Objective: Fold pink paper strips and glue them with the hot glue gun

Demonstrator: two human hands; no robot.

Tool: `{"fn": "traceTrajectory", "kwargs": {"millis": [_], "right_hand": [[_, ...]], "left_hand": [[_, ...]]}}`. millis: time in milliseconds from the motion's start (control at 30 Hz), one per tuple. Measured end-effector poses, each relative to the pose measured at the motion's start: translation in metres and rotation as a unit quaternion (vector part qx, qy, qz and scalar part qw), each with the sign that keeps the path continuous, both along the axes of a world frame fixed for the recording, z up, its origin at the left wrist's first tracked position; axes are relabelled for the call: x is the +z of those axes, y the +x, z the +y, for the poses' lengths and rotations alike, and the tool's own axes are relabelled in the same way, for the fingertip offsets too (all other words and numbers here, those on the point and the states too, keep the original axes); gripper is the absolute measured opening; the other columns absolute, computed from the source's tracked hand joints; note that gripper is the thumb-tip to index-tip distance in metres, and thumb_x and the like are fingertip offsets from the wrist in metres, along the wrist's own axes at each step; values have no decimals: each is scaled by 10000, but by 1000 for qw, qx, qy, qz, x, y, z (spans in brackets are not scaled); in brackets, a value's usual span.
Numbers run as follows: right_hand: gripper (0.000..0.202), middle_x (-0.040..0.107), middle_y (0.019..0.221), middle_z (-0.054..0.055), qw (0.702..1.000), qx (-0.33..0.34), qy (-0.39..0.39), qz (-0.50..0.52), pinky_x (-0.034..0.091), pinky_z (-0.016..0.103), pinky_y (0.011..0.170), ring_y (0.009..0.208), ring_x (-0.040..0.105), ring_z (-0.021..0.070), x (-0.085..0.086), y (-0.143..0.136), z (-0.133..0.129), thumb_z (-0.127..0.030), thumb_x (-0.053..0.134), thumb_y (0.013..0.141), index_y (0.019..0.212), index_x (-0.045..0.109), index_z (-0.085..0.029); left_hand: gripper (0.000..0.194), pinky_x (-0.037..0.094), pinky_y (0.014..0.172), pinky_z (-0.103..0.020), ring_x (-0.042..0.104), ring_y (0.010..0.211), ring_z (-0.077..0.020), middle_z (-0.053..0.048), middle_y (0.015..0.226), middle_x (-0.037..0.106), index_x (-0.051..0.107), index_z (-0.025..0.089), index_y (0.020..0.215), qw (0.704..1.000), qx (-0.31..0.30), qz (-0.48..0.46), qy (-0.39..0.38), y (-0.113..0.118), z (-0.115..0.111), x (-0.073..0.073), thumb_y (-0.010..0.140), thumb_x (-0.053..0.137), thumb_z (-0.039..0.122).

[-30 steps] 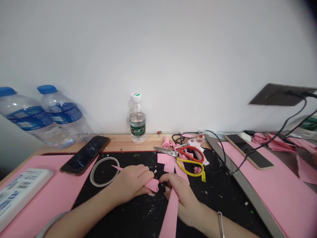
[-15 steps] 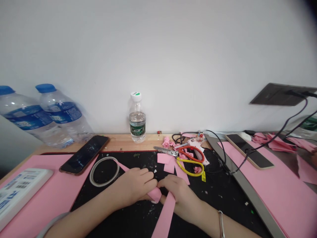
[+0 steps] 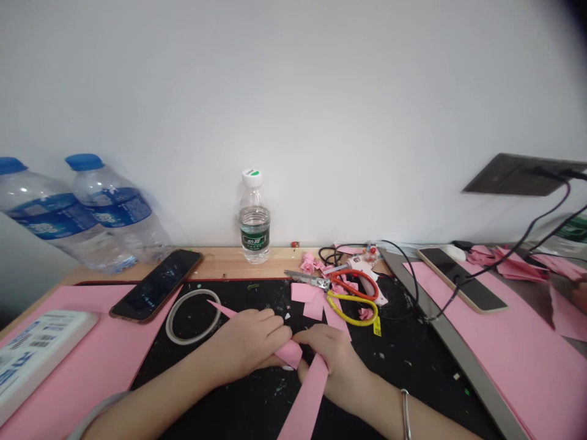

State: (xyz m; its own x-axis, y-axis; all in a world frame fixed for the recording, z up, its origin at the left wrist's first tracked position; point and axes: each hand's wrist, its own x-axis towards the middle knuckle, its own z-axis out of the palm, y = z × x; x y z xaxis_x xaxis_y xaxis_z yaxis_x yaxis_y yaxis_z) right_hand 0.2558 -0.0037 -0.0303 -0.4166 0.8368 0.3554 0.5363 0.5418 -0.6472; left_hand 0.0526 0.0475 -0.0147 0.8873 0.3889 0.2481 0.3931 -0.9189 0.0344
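Note:
My left hand [image 3: 252, 342] is closed on a folded pink paper piece [image 3: 290, 353], whose thin pointed end sticks out behind the knuckles over a tape roll [image 3: 172, 318]. Close beside it, my right hand [image 3: 332, 360] has its fingers wrapped round a long pink paper strip [image 3: 305, 397] that hangs down to the bottom edge of the view. The fingertips of both hands nearly meet at the fold. Behind my right hand lie scissors [image 3: 355, 308] with red and yellow handles, among small pink paper squares [image 3: 314, 305].
A water bottle [image 3: 255, 229] stands by the wall. Large bottles [image 3: 117, 211] and a phone [image 3: 158, 284] are at left, with a white box [image 3: 46, 348]. Cables [image 3: 415, 275], a laptop [image 3: 449, 348] and another phone [image 3: 463, 281] lie right. A person's hand [image 3: 581, 293] shows at the right edge.
The pink paper's thin tip has shifted left over the tape roll. The fold and the strip in my hands have moved slightly right.

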Motion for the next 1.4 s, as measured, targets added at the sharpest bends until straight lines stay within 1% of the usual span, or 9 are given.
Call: {"fn": "traceTrajectory", "kwargs": {"millis": [367, 667, 833, 967, 1067, 1167, 1300, 1333, 1400], "right_hand": [[295, 665, 709, 51, 999, -1, 39, 24, 497, 296, 544, 592, 605, 184, 1, 0, 1, -78, 552, 684, 946, 652, -171], [312, 698, 713, 24, 995, -28, 77, 63, 514, 258, 544, 538, 616, 146, 8, -1, 2, -52, 490, 736, 958, 643, -207], [261, 691, 698, 19, 997, -22, 35, 63, 504, 260, 528, 522, 601, 147, 15, -2, 2, -114, 546, 749, 974, 642, -204], [168, 682, 703, 26, 997, -3, -1, 75, 486, 255, 542, 558, 602, 149, 20, 1, 3, -173, 507, 840, 935, 644, -198], [205, 668, 766, 44, 994, -22, -39, 101, 476, 280, 584, 620, 602, 170, 19, 6, 5, -257, 446, 891, 941, 632, -187], [283, 618, 776, 39, 987, -62, -61, 134, 467, 302, 637, 682, 581, 185, 17, 9, 6, -335, 360, 935, 878, 600, -197], [369, 565, 889, 44, 977, -92, -46, 186, 434, 349, 820, 885, 537, 206, 19, 8, 6, -392, 264, 973, 858, 567, -216], [389, 558, 894, 44, 976, -95, -42, 193, 419, 355, 850, 900, 526, 207, 19, 7, 5, -403, 257, 977, 844, 573, -218], [414, 559, 845, 40, 971, -102, -56, 209, 418, 342, 828, 848, 523, 200, 18, 5, 4, -418, 268, 978, 809, 589, -219]], "left_hand": [[427, 333, 516, -296, 485, 627, -174, -19, 707, 562, 529, 174, 789, 1000, 0, -21, 4, 0, 2, 3, 971, 288, 475], [429, 359, 546, -297, 483, 647, -180, -29, 734, 572, 543, 169, 806, 1000, 22, -4, 7, -7, 7, 6, 969, 293, 477], [456, 372, 561, -298, 489, 663, -186, -38, 752, 582, 554, 165, 832, 1000, 17, -18, -10, -8, 7, 6, 954, 290, 515], [425, 392, 590, -300, 509, 705, -197, -39, 797, 598, 554, 164, 888, 999, 23, -11, -36, -8, 5, 7, 938, 338, 526], [339, 407, 625, -303, 519, 746, -203, -40, 833, 600, 550, 173, 923, 996, 66, -22, -58, -11, 7, 5, 954, 364, 455], [285, 422, 693, -326, 528, 820, -222, -51, 908, 603, 537, 181, 1030, 993, 89, -38, -66, -14, 9, 3, 951, 390, 413], [264, 430, 713, -341, 533, 842, -231, -53, 935, 605, 526, 182, 1073, 992, 96, -31, -72, -14, 9, 4, 946, 409, 382], [259, 431, 703, -340, 534, 835, -230, -51, 928, 605, 530, 182, 1064, 992, 98, -27, -71, -13, 8, 4, 945, 414, 380], [246, 434, 690, -336, 537, 830, -229, -49, 920, 606, 536, 182, 1047, 992, 99, -21, -70, -12, 6, 5, 942, 423, 374]]}}
